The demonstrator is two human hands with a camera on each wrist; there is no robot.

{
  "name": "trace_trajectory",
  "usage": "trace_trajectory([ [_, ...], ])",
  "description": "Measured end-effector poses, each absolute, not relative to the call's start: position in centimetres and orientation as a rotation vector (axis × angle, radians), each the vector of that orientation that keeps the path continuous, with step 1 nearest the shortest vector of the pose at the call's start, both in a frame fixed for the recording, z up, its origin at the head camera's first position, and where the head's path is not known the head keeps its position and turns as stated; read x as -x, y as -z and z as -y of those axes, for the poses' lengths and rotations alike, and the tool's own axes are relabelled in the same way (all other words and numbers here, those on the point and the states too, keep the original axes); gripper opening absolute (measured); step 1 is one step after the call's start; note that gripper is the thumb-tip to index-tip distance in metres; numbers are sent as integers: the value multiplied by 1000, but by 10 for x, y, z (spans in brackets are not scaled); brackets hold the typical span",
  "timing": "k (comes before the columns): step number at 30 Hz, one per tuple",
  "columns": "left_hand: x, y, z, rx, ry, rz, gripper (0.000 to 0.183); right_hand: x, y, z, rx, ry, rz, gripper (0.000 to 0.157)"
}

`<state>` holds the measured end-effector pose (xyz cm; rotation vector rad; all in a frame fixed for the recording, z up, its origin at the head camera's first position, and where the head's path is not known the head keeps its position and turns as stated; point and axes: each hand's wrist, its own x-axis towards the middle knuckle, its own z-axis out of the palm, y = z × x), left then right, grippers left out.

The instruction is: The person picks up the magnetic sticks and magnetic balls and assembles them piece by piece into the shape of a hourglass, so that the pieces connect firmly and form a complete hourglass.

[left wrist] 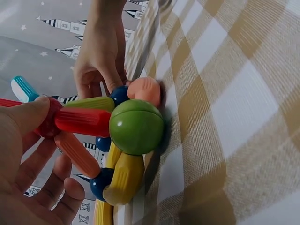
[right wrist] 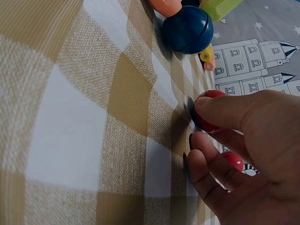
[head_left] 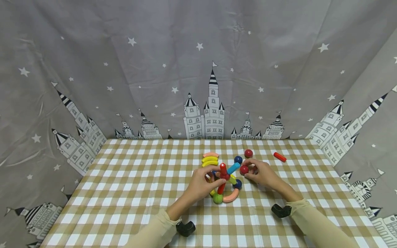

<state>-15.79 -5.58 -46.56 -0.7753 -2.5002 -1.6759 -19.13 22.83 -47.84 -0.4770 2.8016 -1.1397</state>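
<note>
A small structure of toy rods and balls stands on the checked cloth. Its base has a green ball (left wrist: 136,126), dark blue balls (head_left: 237,184) and curved pieces, one of them salmon (head_left: 231,196). Sloping rods rise from there to a red hub ball (left wrist: 48,118), which my left hand (head_left: 201,182) pinches between thumb and fingers. From the hub, a red rod (head_left: 223,168) and a light blue rod (head_left: 233,168) point upward. Just right of the structure, my right hand (head_left: 263,174) pinches a loose red ball (right wrist: 211,111) at the cloth.
Behind the structure lie yellow curved pieces (head_left: 210,160) and a salmon curved piece (head_left: 211,155). A loose dark blue ball (head_left: 238,159) and another red ball (head_left: 248,153) sit beyond my right hand. Farther right lies a red rod (head_left: 280,157). A grey curtain (head_left: 173,69) hangs behind the table.
</note>
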Motion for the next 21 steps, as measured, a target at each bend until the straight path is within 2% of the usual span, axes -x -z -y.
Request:
trace_trajectory([
  [13,154,458,53,716,1751,2448,23,185,470,-235,590,1112,-2848,38],
  [21,154,456,48,611,1810,2398,20,180,448,-236,678,1120,-2853,37],
])
